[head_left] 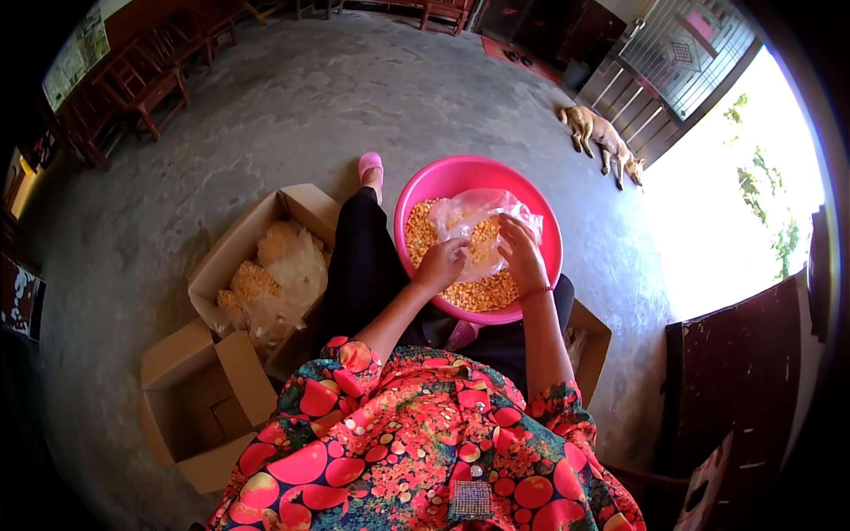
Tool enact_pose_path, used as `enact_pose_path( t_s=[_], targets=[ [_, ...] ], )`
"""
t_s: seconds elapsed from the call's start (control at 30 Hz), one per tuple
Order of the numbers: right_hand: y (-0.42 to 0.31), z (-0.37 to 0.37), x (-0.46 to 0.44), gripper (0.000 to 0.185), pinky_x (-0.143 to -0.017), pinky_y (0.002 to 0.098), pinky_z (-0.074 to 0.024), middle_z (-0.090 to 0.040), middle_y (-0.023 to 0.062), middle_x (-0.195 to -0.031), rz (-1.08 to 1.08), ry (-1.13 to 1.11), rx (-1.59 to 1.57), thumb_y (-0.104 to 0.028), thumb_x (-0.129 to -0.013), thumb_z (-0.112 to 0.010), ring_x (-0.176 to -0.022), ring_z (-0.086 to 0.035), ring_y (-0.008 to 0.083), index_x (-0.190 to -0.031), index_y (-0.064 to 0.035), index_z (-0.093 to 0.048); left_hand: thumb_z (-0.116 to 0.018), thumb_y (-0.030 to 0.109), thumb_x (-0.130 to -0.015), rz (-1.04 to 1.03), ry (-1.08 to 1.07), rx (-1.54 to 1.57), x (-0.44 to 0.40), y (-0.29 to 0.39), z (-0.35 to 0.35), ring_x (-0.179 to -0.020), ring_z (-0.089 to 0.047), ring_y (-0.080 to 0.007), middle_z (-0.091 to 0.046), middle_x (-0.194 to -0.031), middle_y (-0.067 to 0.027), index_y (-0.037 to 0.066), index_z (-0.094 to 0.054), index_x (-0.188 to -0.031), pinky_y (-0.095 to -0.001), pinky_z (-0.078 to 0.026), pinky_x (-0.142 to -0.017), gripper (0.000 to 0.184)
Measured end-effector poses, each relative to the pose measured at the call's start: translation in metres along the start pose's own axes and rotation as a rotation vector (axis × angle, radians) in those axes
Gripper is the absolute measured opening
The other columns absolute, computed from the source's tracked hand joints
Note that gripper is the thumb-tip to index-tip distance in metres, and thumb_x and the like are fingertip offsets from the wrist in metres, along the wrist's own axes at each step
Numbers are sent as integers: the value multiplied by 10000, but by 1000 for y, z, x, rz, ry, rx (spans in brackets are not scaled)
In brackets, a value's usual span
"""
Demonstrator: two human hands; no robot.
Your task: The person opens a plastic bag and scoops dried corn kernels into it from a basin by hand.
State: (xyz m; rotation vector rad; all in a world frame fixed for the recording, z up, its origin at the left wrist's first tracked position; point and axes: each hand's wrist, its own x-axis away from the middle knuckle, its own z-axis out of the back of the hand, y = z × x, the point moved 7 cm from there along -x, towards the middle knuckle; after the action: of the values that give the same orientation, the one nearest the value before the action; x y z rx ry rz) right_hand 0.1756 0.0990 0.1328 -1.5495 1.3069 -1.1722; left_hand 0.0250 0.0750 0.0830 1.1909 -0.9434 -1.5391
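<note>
A pink basin (551, 203) sits between my legs, with loose yellow corn kernels (485, 294) in its bottom. Over the kernels lies a clear plastic bag (474, 205), its mouth turned towards me and some kernels visible through or inside it. My left hand (441, 265) pinches the near left edge of the bag between thumb and fingers. On the bag's right edge, my right hand (521, 252) has its fingers bent around the film, the thumb facing the left hand. Exactly how the right fingertips meet the film is hard to make out.
Left of my leg stands a cardboard box (212, 265) holding plastic bags of corn (274, 274). Another open cardboard box (190, 389) is nearer me, and one more (595, 345) stands at my right. A dog (602, 137) lies by the doorway. Wooden chairs (146, 84) line the back left.
</note>
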Motion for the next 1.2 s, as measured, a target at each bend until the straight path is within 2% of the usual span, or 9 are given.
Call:
enact_pose_path(
  t_s=[0.2, 0.27, 0.4, 0.53, 0.67, 0.7, 1.03, 1.1, 1.2],
  targets=[
    [7, 23, 20, 210, -554, 235, -422, -603, 31, -768, -38, -93, 104, -190, -831, -486, -655, -558, 106, -886, -14, -587, -526, 32, -746, 19, -28, 36, -1, -6, -2, -795, -611, -180, -626, -883, -131, -7, -561, -1028, -276, -467, -716, 286],
    [14, 34, 20, 202, -560, 252, -444, -605, 68, -706, 15, -164, 715, -187, -793, -516, -620, -563, 124, -798, -5, -605, -529, 16, -733, 39, -42, 30, -1, -6, -4, -781, -613, -175, -628, -876, -127, -7, -562, -1024, -274, -469, -707, 294],
    [49, 53, 12, 224, -689, 395, -457, -597, 185, -754, 259, -142, 1427, -220, -735, -513, -718, -593, 307, -797, -30, -615, -522, -1, -725, -8, -16, -21, -3, -7, -4, -803, -609, -179, -627, -878, -130, -10, -563, -1015, -280, -466, -721, 293],
    [79, 41, 9, 251, -734, 418, -444, -598, 196, -833, 58, -217, 1537, -238, -718, -507, -815, -568, 354, -833, -45, -619, -518, 0, -726, -28, -13, 1, -1, -2, -1, -816, -605, -186, -623, -890, -136, -13, -564, -1013, -285, -462, -730, 291],
    [103, 9, 13, 317, -681, 392, -448, -607, 176, -832, 216, -468, 1405, -285, -736, -524, -765, -583, 315, -946, -56, -586, -514, -2, -719, -23, -12, -1, -3, -11, -4, -810, -604, -184, -621, -897, -139, -13, -563, -1013, -288, -462, -727, 299],
    [98, -7, 22, 331, -678, 369, -448, -607, 176, -819, 81, -546, 1327, -295, -740, -529, -735, -579, 291, -954, -48, -578, -511, -3, -719, -22, -25, 2, -3, -10, -4, -815, -604, -183, -621, -902, -140, -12, -562, -1019, -287, -462, -730, 304],
    [104, -5, 19, 236, -557, 345, -428, -586, 85, -709, 359, -546, 1044, -221, -769, -530, -610, -542, 210, -889, -21, -571, -510, -12, -714, -8, -45, 14, -2, -8, -4, -848, -600, -182, -619, -927, -141, -10, -559, -1027, -285, -458, -758, 317],
    [91, 9, 28, 224, -436, 277, -382, -522, 75, -570, -240, -314, 914, -202, -790, -512, -525, -508, 147, -872, -6, -585, -515, -9, -712, -12, -41, 9, -2, -8, -4, -853, -599, -187, -619, -928, -141, -10, -562, -1022, -287, -455, -765, 313],
    [77, 14, 34, 208, -379, 212, -315, -475, 23, -576, -296, -209, 455, -228, -821, -494, -480, -449, 76, -790, -35, -566, -524, -3, -707, -24, -29, -3, -2, -2, -2, -860, -599, -197, -618, -929, -142, -9, -569, -1007, -292, -451, -775, 303]
  ],
)
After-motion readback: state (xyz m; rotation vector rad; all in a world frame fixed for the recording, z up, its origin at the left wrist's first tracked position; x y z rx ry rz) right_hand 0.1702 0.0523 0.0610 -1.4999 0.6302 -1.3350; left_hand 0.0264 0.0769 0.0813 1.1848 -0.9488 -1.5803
